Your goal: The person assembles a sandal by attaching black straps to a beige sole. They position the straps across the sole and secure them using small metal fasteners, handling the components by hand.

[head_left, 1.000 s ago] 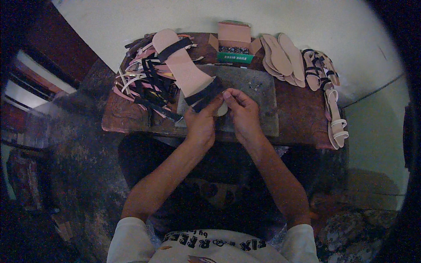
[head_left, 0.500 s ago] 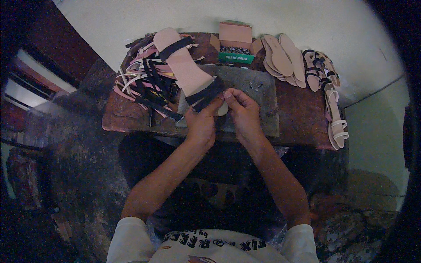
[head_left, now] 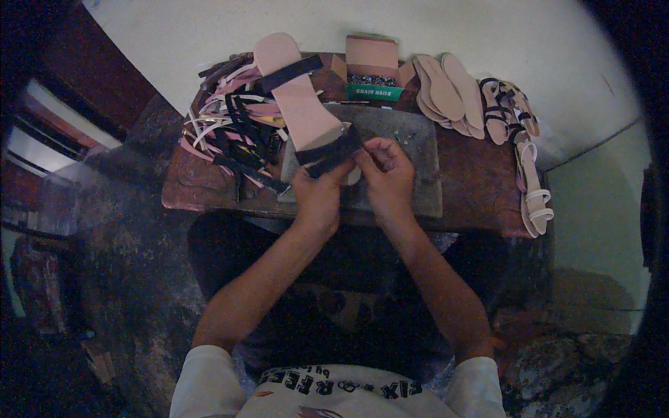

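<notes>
A sandal (head_left: 304,108) with a pale pink sole and black straps is held up over the table, its far end tilted toward the upper left. My left hand (head_left: 317,198) grips its near end, thumb by the crossed black straps and the other fingers mostly hidden beneath. At the right edge of those straps, my right hand (head_left: 387,177) pinches with thumb and forefinger, the other fingers curled. It seems to hold the end of a black strap, though the fingertips cover the spot. Under both hands lies a dark grey square slab (head_left: 425,188).
Loose black, pink and white straps (head_left: 237,132) are heaped at the left. At the back stands an open green box of nails (head_left: 373,87), with a few nails (head_left: 403,136) on the slab. Beige soles (head_left: 446,90) and finished strappy sandals (head_left: 533,188) line the right of the wooden table (head_left: 481,188).
The sandal's far end has swung slightly up and to the right. My right hand stays at the strap edge, its fingers shifted a little.
</notes>
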The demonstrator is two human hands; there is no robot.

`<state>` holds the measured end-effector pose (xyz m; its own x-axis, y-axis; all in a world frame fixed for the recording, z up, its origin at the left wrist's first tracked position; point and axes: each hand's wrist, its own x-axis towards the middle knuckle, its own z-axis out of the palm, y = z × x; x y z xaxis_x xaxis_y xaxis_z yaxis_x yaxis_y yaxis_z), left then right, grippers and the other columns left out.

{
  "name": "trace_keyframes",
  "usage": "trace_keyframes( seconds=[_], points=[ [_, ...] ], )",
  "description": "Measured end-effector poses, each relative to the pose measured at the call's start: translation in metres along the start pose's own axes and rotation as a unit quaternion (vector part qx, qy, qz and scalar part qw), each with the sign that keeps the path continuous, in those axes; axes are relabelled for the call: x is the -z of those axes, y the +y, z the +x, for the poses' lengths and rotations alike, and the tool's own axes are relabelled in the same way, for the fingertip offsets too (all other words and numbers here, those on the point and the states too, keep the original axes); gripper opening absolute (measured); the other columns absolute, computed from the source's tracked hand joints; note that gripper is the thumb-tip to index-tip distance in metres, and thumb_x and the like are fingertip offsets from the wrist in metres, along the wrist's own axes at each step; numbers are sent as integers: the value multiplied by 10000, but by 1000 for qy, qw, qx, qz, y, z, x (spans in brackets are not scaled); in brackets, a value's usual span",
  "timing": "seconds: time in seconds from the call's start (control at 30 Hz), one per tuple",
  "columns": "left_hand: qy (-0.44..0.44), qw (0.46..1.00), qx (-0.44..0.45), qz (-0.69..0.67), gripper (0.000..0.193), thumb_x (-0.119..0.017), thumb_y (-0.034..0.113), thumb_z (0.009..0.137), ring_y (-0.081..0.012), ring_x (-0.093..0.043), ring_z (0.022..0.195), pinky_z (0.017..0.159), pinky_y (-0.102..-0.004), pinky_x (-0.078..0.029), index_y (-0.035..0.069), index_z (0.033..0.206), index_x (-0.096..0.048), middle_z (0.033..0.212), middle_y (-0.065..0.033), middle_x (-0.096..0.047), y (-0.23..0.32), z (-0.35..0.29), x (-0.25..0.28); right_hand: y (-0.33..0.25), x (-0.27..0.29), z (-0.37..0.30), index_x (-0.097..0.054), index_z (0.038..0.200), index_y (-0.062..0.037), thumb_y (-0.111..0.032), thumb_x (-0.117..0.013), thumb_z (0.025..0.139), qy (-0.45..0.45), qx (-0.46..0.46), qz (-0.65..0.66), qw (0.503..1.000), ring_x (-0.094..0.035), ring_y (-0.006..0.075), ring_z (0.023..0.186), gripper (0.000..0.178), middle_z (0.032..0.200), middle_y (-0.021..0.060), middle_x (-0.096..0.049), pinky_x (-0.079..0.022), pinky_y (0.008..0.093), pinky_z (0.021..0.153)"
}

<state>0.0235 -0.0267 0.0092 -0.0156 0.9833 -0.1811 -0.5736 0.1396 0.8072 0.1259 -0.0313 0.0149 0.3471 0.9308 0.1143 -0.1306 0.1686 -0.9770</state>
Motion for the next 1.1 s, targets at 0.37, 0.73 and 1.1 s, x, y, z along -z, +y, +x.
trace_keyframes(
  seconds=[0.37,0.73,1.1],
  points=[
    [2,999,40,11,258,-651,-5,843,-226,-653,981,846,-356,-526,22,1096,-607,1064,-104,-669,7,-2,-3,3,2,1,-676,895,-12,-98,-720,834,-4,53,-77,996,-633,125,727,115,826,64,-685,-508,273,666],
    [36,998,0,53,231,-725,24,803,-163,-634,896,781,-308,-506,-8,1017,-643,995,-81,-678,-3,0,2,-2,2,-3,-708,940,32,-140,-731,800,22,19,-183,983,-667,162,758,223,846,123,-716,-518,292,700],
    [55,982,-42,176,177,-706,22,805,-148,-629,836,708,-293,-509,-4,973,-658,948,-63,-684,-10,-4,2,3,1,-4,-712,916,31,-141,-702,794,36,-3,-206,978,-684,214,754,211,835,143,-717,-525,336,722]
  ],
)
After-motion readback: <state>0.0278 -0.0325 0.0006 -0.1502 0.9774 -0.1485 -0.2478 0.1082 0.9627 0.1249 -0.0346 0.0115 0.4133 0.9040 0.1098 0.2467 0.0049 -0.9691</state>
